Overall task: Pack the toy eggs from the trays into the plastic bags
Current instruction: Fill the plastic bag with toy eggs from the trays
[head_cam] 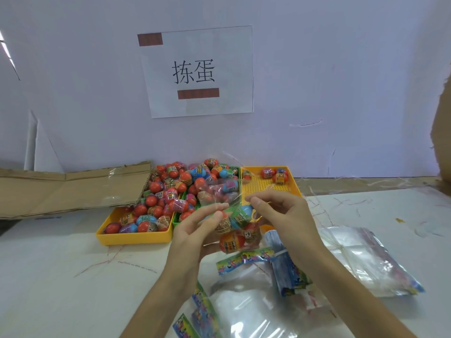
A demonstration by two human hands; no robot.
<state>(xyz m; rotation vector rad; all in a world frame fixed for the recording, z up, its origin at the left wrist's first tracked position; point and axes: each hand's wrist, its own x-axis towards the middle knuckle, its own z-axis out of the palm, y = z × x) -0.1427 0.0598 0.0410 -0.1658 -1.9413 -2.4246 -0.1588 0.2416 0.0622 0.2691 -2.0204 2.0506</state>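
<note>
I hold a clear plastic bag (238,230) in front of me, above the table, with several toy eggs inside. My left hand (195,230) holds the bag's left edge from below, its fingers reaching up to the film. My right hand (280,213) pinches the bag's top edge. Behind the bag, a yellow tray (134,237) and a green tray (177,222) are heaped with red, blue and green toy eggs (170,189). A second yellow tray (266,185) at the right holds a few eggs at its far end.
Empty plastic bags with coloured header cards (244,261) lie on the white table in front of me, and a stack of them (361,262) at the right. Flattened cardboard (68,189) lies at the left. A white wall with a paper sign (197,71) stands behind.
</note>
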